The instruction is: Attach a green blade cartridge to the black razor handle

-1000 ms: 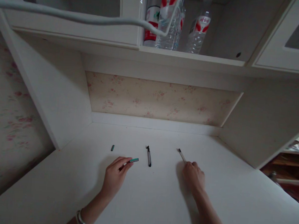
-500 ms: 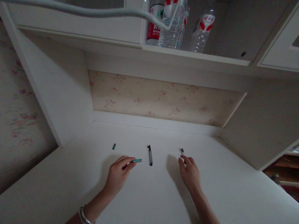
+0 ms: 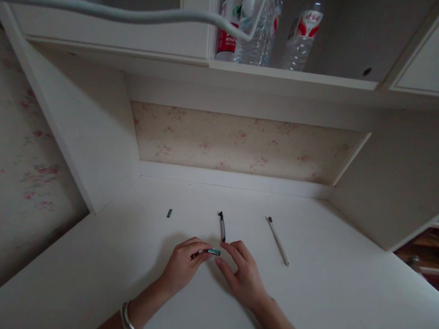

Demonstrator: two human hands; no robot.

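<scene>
My left hand (image 3: 186, 263) pinches a small green and black razor cartridge (image 3: 214, 252) between thumb and fingertips, above the white desk. Just to its right, my right hand (image 3: 243, 274) has thumb and forefinger apart, with nothing visible between them. Its forefinger tip is near the lower end of a black and silver razor handle (image 3: 222, 228); whether they touch I cannot tell. A second green cartridge (image 3: 169, 213) lies farther left. On the right lies a pale toothbrush (image 3: 278, 242) with a dark head, apart from both hands.
The white desk (image 3: 123, 278) has side panels at left and right. Overhead, a shelf (image 3: 292, 75) holds several plastic bottles (image 3: 303, 35). A thick pale tube (image 3: 120, 14) crosses the upper left. Floral wallpaper (image 3: 239, 141) covers the back.
My right hand has let go of the toothbrush, which now lies on the desk, and moved left towards the cartridge. My left hand has shifted slightly right and nearer, still holding the cartridge.
</scene>
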